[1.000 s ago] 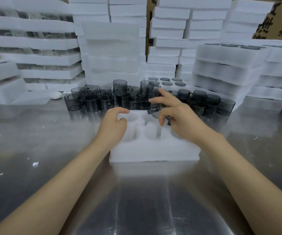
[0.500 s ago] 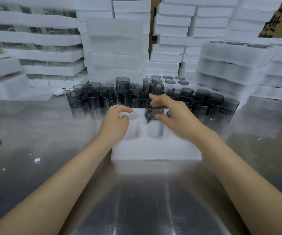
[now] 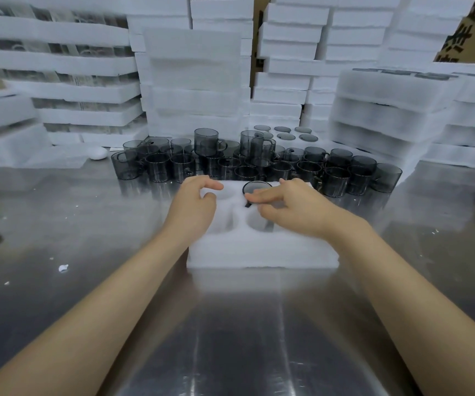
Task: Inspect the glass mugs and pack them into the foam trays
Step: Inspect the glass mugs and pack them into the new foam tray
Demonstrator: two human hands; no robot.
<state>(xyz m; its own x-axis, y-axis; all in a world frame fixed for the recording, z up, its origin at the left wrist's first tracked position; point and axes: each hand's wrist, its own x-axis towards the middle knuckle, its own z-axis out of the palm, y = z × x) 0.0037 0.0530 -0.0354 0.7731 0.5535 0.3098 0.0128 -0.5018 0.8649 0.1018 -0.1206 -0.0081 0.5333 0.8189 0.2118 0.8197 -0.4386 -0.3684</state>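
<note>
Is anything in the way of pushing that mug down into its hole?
Nothing visible. The mug already sits in the far middle hole of the tray, with the right hand's fingers lying over its rim. The left hand rests on the tray's left side, away from it.

Looking like a packing station in a factory or warehouse — white foam trays [image 3: 193, 81] are stacking high along the back, dozens of identical smoked glass mugs [image 3: 259, 164] are sitting in a batch on a stainless steel table [image 3: 244, 324], and a printed cardboard carton [image 3: 467, 32] is showing top right.
</note>
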